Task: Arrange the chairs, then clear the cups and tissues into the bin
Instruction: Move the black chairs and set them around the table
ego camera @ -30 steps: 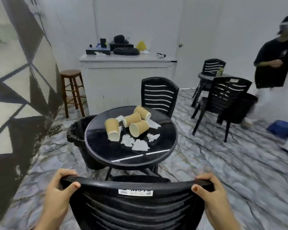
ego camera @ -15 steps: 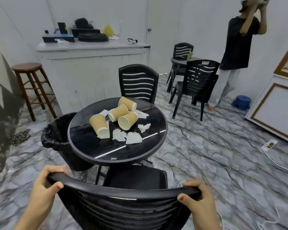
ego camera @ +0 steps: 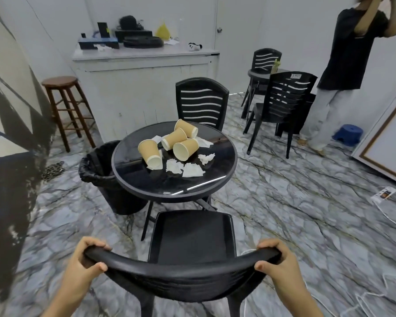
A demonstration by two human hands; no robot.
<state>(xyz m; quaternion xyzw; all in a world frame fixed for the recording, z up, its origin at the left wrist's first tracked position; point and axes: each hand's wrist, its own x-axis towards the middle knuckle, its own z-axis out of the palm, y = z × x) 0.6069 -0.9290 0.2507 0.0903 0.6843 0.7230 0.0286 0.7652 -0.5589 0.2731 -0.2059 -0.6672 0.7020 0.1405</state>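
Note:
I grip the top rail of a black plastic chair [ego camera: 192, 236] with both hands: my left hand [ego camera: 85, 264] at its left end, my right hand [ego camera: 277, 264] at its right end. Its seat faces the round black table [ego camera: 133, 179] just ahead. On the table lie several tan paper cups [ego camera: 183, 148], most tipped over, among crumpled white tissues [ego camera: 184, 168]. A black bin [ego camera: 101, 170] lined with a bag stands at the table's left. A second black chair [ego camera: 201, 99] stands behind the table.
A white counter [ego camera: 144, 88] and a wooden stool [ego camera: 62, 106] are at the back left. At back right stand another table with chairs [ego camera: 281, 101], a person [ego camera: 348, 72], a blue step stool [ego camera: 348, 133], a leaning framed board [ego camera: 386, 145] and floor cables [ego camera: 384, 195].
The view has shifted so the table and bin sit further ahead and the chair's seat is fully visible. My hands keep their hold on the chair back. The person at the right raised both arms.

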